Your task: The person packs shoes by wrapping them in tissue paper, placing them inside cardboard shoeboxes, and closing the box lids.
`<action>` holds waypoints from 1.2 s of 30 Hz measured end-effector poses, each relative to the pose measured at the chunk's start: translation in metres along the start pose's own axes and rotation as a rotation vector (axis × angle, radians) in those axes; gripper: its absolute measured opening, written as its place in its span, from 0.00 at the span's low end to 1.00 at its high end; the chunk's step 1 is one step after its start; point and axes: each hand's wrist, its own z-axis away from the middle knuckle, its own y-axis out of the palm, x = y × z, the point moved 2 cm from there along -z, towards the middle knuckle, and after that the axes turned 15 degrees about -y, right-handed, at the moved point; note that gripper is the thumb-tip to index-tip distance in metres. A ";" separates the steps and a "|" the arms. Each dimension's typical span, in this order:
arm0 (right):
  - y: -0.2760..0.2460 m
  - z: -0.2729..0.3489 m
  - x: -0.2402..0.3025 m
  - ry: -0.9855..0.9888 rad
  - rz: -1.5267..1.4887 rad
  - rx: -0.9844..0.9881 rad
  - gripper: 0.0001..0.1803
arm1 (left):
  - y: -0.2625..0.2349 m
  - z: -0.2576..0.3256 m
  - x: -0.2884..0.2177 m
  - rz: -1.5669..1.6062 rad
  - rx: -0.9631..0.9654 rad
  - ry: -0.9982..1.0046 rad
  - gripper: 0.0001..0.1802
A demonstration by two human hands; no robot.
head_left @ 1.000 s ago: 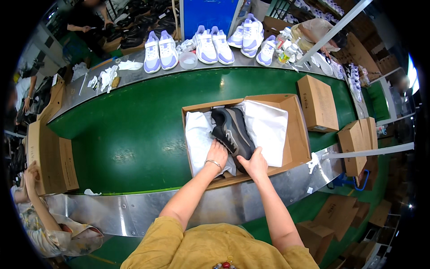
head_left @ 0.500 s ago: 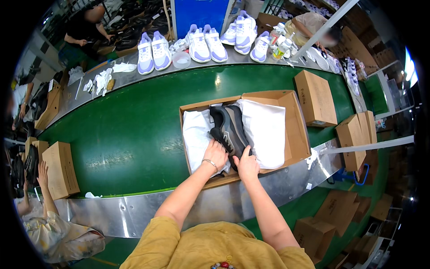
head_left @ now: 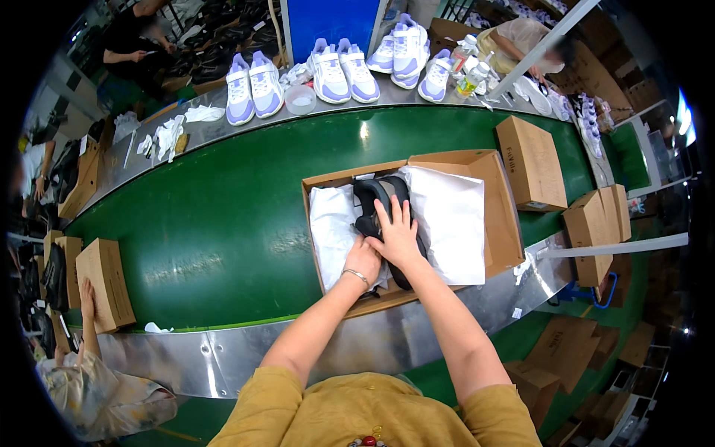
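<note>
The right hand [head_left: 398, 235] lies flat, fingers spread, pressing on the dark shoes [head_left: 380, 212] in the open cardboard box [head_left: 503, 216]. The left hand [head_left: 363, 259] sits just beside it, curled at the shoes' near end; its grip is hidden. White tissue paper [head_left: 447, 220] spreads on both sides of the hands. A closed box [head_left: 530, 162] lies beyond to the right on the green conveyor belt [head_left: 216, 223]. Half a second earlier the right hand was nearer the box's front edge.

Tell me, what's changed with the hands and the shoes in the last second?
The right hand slid up to lie flat on the dark shoes; the left hand shifted in beside it. The shoes stay in the open shoebox, white tissue paper either side.
</note>
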 end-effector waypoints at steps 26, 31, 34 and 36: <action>0.022 -0.015 0.003 0.213 0.125 -0.061 0.48 | 0.004 0.006 -0.013 0.111 -0.205 -0.096 0.20; 0.016 -0.009 -0.010 0.275 -0.033 -0.130 0.48 | -0.001 0.007 -0.014 0.178 0.064 -0.090 0.19; 0.016 -0.011 -0.009 0.252 0.026 -0.120 0.48 | -0.007 0.004 -0.015 0.147 -0.005 -0.059 0.19; 0.020 -0.014 -0.003 0.227 0.131 -0.111 0.48 | -0.004 0.002 -0.017 0.173 -0.121 -0.073 0.19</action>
